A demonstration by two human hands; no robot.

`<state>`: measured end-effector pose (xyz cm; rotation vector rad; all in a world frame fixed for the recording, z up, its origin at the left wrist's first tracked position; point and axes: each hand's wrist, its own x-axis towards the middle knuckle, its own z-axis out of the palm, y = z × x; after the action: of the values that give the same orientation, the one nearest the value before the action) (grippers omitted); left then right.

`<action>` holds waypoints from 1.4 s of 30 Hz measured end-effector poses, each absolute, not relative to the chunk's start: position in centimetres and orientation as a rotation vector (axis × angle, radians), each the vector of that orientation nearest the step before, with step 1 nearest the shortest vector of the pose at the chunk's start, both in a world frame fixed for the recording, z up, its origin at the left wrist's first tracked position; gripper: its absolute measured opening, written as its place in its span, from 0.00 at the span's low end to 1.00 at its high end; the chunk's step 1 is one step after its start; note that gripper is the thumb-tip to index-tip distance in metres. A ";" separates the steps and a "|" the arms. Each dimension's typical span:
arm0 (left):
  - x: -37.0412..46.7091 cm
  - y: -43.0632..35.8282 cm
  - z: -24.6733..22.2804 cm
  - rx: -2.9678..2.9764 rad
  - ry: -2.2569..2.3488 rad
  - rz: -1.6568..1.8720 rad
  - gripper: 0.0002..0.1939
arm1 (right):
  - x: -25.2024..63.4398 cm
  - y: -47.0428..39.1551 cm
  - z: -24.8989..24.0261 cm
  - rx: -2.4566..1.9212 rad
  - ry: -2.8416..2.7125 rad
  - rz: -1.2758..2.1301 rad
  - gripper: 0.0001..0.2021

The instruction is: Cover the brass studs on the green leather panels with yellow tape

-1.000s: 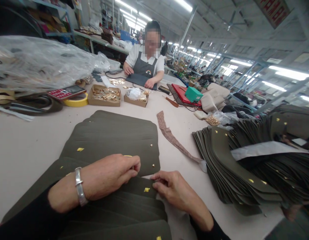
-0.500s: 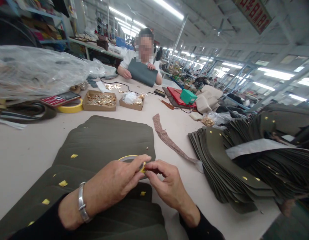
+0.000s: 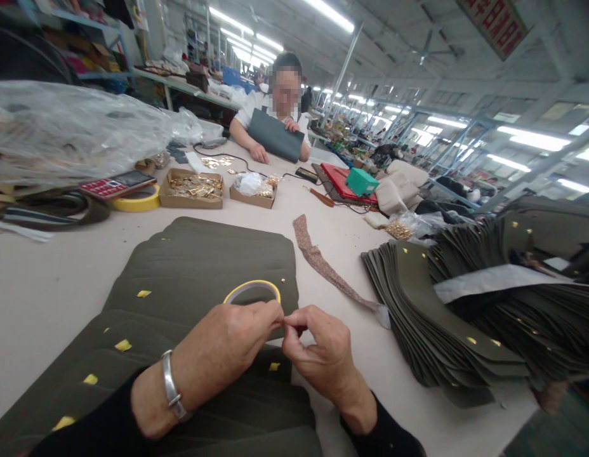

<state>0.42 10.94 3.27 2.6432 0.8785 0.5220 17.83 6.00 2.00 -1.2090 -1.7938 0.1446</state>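
My left hand (image 3: 223,343), with a silver bracelet at the wrist, is closed on a roll of yellow tape (image 3: 253,284), whose ring stands up behind the fingers. Its fingertips meet those of my right hand (image 3: 320,349), which is pinched; whatever lies between those fingers is too small to make out. Under and around my hands are dark olive panels (image 3: 213,254) in overlapping layers, with small yellow tape pieces (image 3: 124,345) stuck on them. A tiny metal stud (image 3: 283,280) shows near the top panel's right edge.
Stacked olive strips (image 3: 418,317) lie at the right, past a brown speckled strip (image 3: 323,265). Behind are boxes of gold hardware (image 3: 192,188), another tape roll (image 3: 137,199), a green box (image 3: 362,182) and plastic bags (image 3: 75,133). Across the table a person holds a dark panel (image 3: 275,135).
My left fingers have curled in and the tape roll's ring shows more fully. Both hands remain fingertip to fingertip. The person's hand across the table has shifted down off the dark panel's edge.
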 end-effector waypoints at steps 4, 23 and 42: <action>0.8 10.5 2.4 2.767 0.848 0.794 0.09 | 17.2 6.1 2.3 -1.399 -1.423 0.738 0.05; 1.5 10.6 1.9 2.757 1.093 0.153 0.08 | 20.8 7.8 -0.6 -1.735 -1.531 1.026 0.07; 1.4 10.6 2.0 2.742 1.079 0.143 0.08 | 20.1 8.2 -0.6 -1.753 -1.684 0.794 0.06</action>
<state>1.42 10.58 1.99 2.7421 1.0792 0.1429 20.10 8.17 -0.60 -1.7533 -1.6842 0.7938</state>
